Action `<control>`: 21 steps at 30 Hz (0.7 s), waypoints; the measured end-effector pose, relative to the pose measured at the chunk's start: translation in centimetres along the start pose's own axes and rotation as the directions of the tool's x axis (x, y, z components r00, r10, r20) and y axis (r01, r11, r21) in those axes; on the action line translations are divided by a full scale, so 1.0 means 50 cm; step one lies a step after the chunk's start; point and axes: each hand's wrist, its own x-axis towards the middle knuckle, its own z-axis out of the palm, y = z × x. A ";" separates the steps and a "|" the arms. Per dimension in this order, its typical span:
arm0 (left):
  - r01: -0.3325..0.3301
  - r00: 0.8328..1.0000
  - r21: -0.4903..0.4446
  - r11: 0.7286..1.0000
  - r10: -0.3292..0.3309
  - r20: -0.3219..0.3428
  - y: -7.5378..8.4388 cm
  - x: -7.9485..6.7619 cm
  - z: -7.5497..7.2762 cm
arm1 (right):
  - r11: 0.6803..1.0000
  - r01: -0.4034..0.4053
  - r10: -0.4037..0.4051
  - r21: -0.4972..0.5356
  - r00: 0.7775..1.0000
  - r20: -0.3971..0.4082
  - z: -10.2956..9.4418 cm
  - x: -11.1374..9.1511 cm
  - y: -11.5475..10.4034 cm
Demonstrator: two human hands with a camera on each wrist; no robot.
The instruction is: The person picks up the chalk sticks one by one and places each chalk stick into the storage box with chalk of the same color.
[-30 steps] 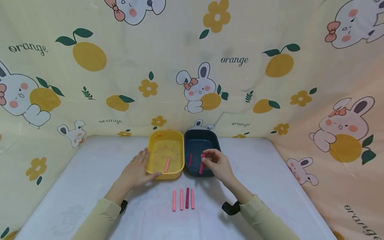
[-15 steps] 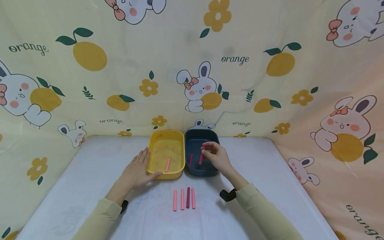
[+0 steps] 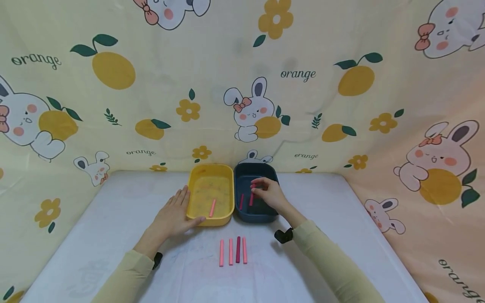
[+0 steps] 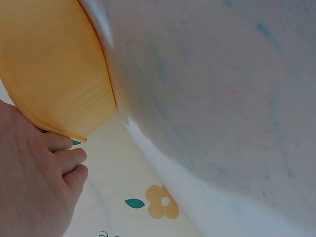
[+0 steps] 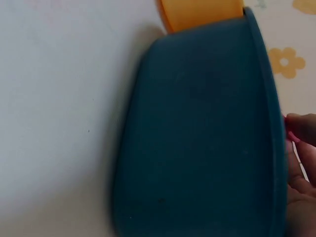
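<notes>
My right hand [image 3: 270,194] pinches a dark pink stick [image 3: 251,199] by its upper end, over the inside of the navy tray [image 3: 254,219]. Another dark pink stick [image 3: 241,202] lies in that tray, near its left wall. In the right wrist view the tray's wall [image 5: 197,128] hides most of the held stick. My left hand [image 3: 172,216] rests against the yellow tray [image 3: 206,179], fingers straight along its left side and thumb at the front rim. One light pink stick [image 3: 212,208] lies inside the yellow tray.
In front of the trays, a dark pink stick [image 3: 238,249] lies in a row with light pink sticks [image 3: 221,253] on the white tabletop [image 3: 151,277]. A printed cloth [image 3: 212,75] hangs behind the table. The two trays stand side by side.
My right hand has moved a little farther back and left, bringing the pinched stick deeper over the navy tray. The left hand keeps its place on the yellow tray.
</notes>
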 end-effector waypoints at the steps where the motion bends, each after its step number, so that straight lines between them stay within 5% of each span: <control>1: -0.004 1.000 0.000 1.000 0.004 -0.004 0.000 0.000 0.000 | 1.000 -0.007 0.007 -0.002 1.000 0.014 0.001 0.004 0.002; 21: 0.017 1.000 0.015 1.000 -0.018 0.015 0.001 0.001 -0.001 | 0.987 -0.148 0.154 -0.059 0.982 0.113 0.025 0.045 0.028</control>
